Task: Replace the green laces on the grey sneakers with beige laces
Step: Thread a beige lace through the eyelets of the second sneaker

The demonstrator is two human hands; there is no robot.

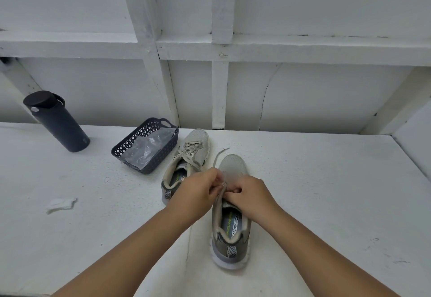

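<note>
Near sneaker: the grey mesh sneaker with a white sole (231, 226) stands on the white painted bench (326, 191), heel toward the person, just right of the other shoe.
Far sneaker: the second grey mesh sneaker (186, 156) lies just left of and beyond the near sneaker, already threaded with a beige lace and tied loosely.
Lace in hand: a thin flat beige fabric lace (220, 154) runs from the hands out past the near sneaker's toe, its free end lying on the bench.
Handling: the lace looks limp and light, so it will likely flop unless kept taut; best gripped close to the stiff tip for feeding eyelets. The sneaker seems light and soft-walled, so it may shift if pulled hard.
Left hand: the left hand (198, 191) is curled, fingertips pinched on the lace above the near sneaker's eyelets.
Right hand: the right hand (249, 194) is curled and closed over the near sneaker's tongue area, apparently pinching the lace or eyelet edge; the exact contact is hidden.
Green laces: none can be made out.
Basket: a dark perforated plastic basket holding clear plastic wrapping (145, 145) sits left of the far sneaker.
</note>
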